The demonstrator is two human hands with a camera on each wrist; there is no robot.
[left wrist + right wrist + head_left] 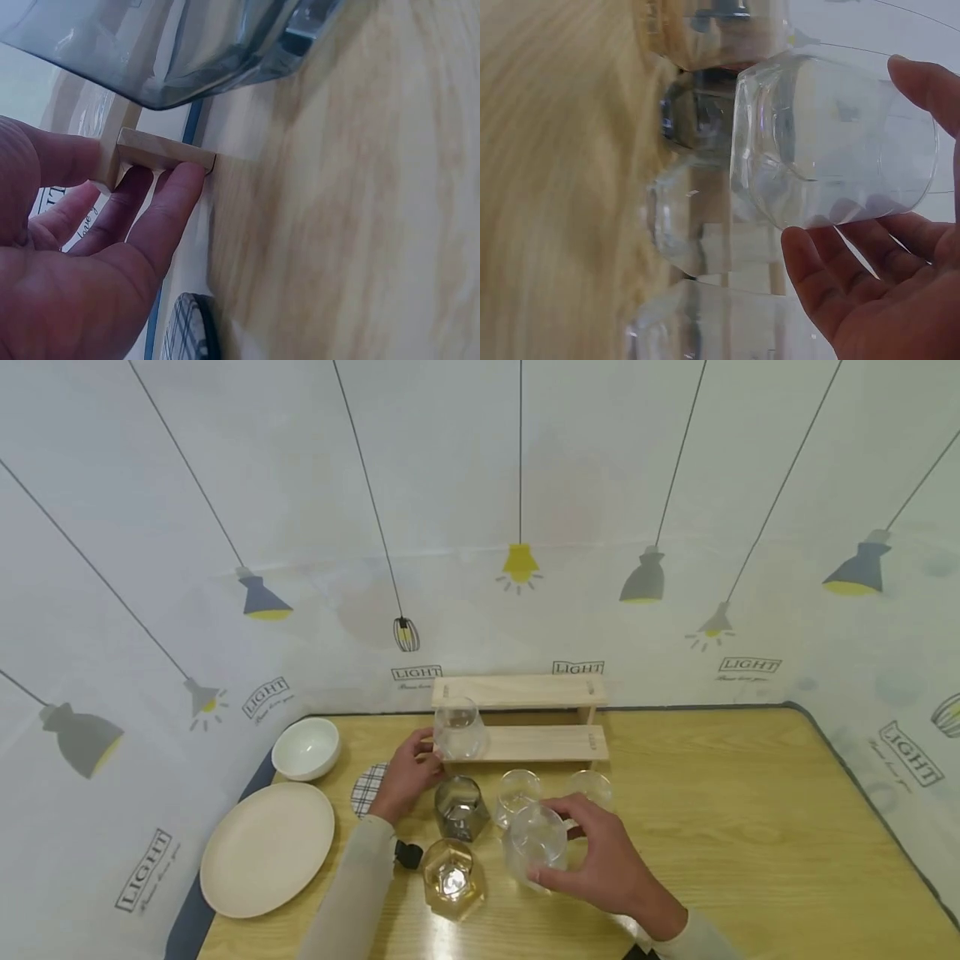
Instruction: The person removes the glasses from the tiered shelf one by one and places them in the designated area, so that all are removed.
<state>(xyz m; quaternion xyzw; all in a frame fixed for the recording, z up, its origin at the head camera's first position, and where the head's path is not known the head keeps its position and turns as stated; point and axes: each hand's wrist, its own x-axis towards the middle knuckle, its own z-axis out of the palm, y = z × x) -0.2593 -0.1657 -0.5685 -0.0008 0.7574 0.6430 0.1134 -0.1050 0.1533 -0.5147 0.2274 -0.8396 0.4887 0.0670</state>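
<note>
Behind the right hand (607, 868) gripping a clear glass (534, 842), another glass (592, 787) is half-hidden; left hand (405, 777) relaxed.

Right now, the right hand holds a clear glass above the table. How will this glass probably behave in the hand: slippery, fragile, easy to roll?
The clear glass looks smooth, so it may slip; the right hand wraps it with thumb and fingers. Its thin see-through wall suggests it is fragile if knocked against the other glasses nearby. Its rounded body would likely roll if laid sideways.
</note>
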